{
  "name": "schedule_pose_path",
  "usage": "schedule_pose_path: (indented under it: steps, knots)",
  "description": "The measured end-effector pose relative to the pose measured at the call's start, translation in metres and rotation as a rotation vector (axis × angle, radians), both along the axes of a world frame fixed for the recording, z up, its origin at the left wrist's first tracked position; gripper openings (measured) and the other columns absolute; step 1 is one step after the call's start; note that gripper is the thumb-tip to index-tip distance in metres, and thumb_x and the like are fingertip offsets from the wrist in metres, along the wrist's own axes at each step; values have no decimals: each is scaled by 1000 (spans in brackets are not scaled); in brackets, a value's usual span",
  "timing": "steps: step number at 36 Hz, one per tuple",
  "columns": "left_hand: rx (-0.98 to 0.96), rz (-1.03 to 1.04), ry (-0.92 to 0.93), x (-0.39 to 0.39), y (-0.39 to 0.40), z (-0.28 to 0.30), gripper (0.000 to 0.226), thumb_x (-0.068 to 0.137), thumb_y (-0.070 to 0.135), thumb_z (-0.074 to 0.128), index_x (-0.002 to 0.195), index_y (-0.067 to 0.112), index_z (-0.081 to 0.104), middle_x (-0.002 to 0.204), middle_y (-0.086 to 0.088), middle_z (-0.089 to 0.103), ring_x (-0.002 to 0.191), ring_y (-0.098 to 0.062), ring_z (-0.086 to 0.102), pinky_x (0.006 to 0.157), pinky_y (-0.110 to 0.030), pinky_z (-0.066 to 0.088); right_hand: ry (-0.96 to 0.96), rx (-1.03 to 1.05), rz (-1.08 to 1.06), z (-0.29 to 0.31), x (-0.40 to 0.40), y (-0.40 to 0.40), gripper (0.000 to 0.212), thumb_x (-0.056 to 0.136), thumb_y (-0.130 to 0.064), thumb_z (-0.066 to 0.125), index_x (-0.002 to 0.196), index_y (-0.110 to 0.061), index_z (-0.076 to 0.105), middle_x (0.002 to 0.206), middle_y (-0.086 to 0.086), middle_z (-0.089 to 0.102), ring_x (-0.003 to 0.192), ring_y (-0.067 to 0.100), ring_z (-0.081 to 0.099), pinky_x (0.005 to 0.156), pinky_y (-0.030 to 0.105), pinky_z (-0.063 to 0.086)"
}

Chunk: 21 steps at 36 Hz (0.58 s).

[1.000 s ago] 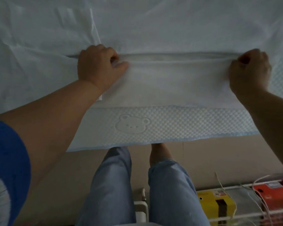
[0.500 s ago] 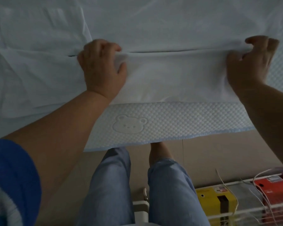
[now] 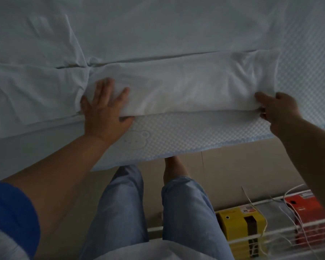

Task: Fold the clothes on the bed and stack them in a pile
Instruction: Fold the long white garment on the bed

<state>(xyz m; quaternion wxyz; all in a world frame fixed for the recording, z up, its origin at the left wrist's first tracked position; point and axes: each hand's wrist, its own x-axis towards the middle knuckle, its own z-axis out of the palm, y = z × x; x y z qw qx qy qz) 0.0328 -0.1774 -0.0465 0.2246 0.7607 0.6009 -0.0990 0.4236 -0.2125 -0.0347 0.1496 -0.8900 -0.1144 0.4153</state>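
A soft white garment (image 3: 186, 85), folded into a long band, lies on the waffle-textured bed mat (image 3: 176, 136). The left hand (image 3: 105, 107) presses it flat-fingered; the right hand (image 3: 278, 109) pinches its edge.

White garment (image 3: 176, 85) is spread flat across the bed (image 3: 308, 72), near edge folded over into a long band parallel to the bed edge. Folded band is creased and wrinkled, most at its right end. A sleeve-like part (image 3: 32, 91) is spread out left.
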Motion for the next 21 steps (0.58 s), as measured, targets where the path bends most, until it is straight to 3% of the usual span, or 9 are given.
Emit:
schedule_pose_path:
  steps: [2, 6, 9, 12, 13, 15, 17, 21]
  knots:
    - [-8, -4, 12, -1, 4, 1, 73, 69, 43, 64, 136, 21, 47, 152, -18, 25, 138, -38, 25, 99, -66, 23, 56, 41, -9, -1, 8, 2, 21, 85, -25, 66, 96, -13, 53, 97, 6, 58, 69, 15, 58, 67, 30, 51]
    - [-76, -35, 48, 1, 5, 0, 84, 67, 44, 75, 141, 26, 40, 157, -12, 14, 143, -32, 14, 106, -60, 17, 71, 30, 79, -2, 26, -3, 25, 88, -23, 65, 104, -9, 53, 98, 10, 58, 69, 17, 59, 59, 28, 48]
    - [-19, 19, 0, 12, 9, 9, 71, 73, 55, 58, 134, 19, 51, 152, -16, 26, 140, -33, 23, 107, -53, 20, -64, -15, 235, -5, 29, -5, 34, 85, -32, 65, 103, -4, 58, 83, 10, 60, 66, 24, 58, 60, 35, 48]
    - [70, -33, -115, 28, 21, 17, 60, 82, 45, 45, 127, 7, 57, 141, -25, 41, 130, -41, 39, 103, -51, 34, -237, -10, 318, -1, 21, -3, 38, 82, -36, 65, 108, -9, 56, 86, 3, 57, 69, 20, 54, 61, 28, 42]
    - [98, -60, -146, 33, 24, 16, 54, 85, 38, 47, 126, 4, 58, 139, -27, 42, 127, -43, 42, 102, -51, 37, -293, -12, 333, 2, 16, -3, 40, 81, -36, 65, 112, -12, 54, 92, 2, 55, 74, 19, 53, 64, 27, 40]
    - [100, -88, -156, 43, 32, 14, 47, 85, 27, 52, 126, 4, 58, 141, -26, 40, 130, -42, 39, 105, -49, 34, -389, 12, 402, 6, 8, -4, 50, 80, -33, 65, 123, -12, 48, 116, 8, 49, 104, 26, 49, 87, 33, 39]
    - [85, -106, -140, 54, 39, 9, 48, 82, 26, 56, 127, 9, 58, 145, -20, 37, 136, -36, 33, 108, -45, 26, -465, 82, 502, 11, -1, -3, 56, 80, -29, 62, 129, -10, 42, 133, 13, 39, 125, 30, 35, 106, 39, 26]
    - [130, -55, -101, 72, 56, 2, 51, 77, 32, 58, 126, 18, 57, 136, -11, 49, 128, -29, 42, 101, -39, 27, -511, 197, 731, 12, -13, 11, 52, 83, -25, 59, 131, -11, 43, 136, 16, 36, 126, 34, 31, 106, 41, 22]
